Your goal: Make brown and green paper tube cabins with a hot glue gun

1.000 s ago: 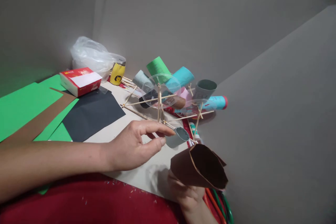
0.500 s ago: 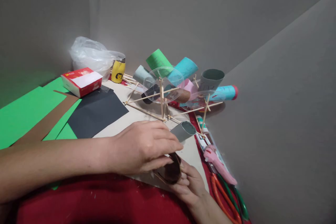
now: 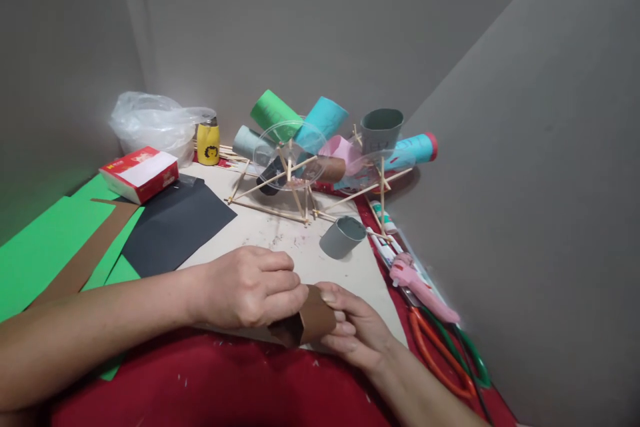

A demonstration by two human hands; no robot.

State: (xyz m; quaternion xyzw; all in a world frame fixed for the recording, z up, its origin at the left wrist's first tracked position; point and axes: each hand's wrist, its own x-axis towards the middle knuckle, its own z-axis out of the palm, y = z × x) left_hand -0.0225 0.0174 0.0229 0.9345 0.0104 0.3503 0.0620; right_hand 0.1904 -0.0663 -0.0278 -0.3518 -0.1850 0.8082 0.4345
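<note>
Between my hands is a brown paper tube (image 3: pixel 316 317), low over the near edge of the cream board (image 3: pixel 260 233). My right hand (image 3: pixel 357 327) grips it from the right, thumb on top and fingers beneath. My left hand (image 3: pixel 260 287) is closed at its left end, the fingertips curled over the rim and partly hidden. Just beyond stands a grey paper tube (image 3: pixel 343 238). Farther back is a frame of wooden sticks (image 3: pixel 270 210) with clear plastic discs, and green (image 3: pixel 275 115), blue (image 3: pixel 321 123) and other coloured tubes about it.
Green sheets (image 3: pixel 50 240), a brown strip (image 3: pixel 85 247) and black paper (image 3: pixel 175 227) lie left, under a red box (image 3: pixel 140 173). Behind are a plastic bag (image 3: pixel 153 123) and a yellow lighter (image 3: pixel 208 141). At right lie a pink glue gun (image 3: pixel 423 290) and orange-handled scissors (image 3: pixel 435 360).
The brown tube has turned in my hands, so its outer side now shows more than its opening. My left hand has shifted left and curled at the rim. The whole view has shifted slightly.
</note>
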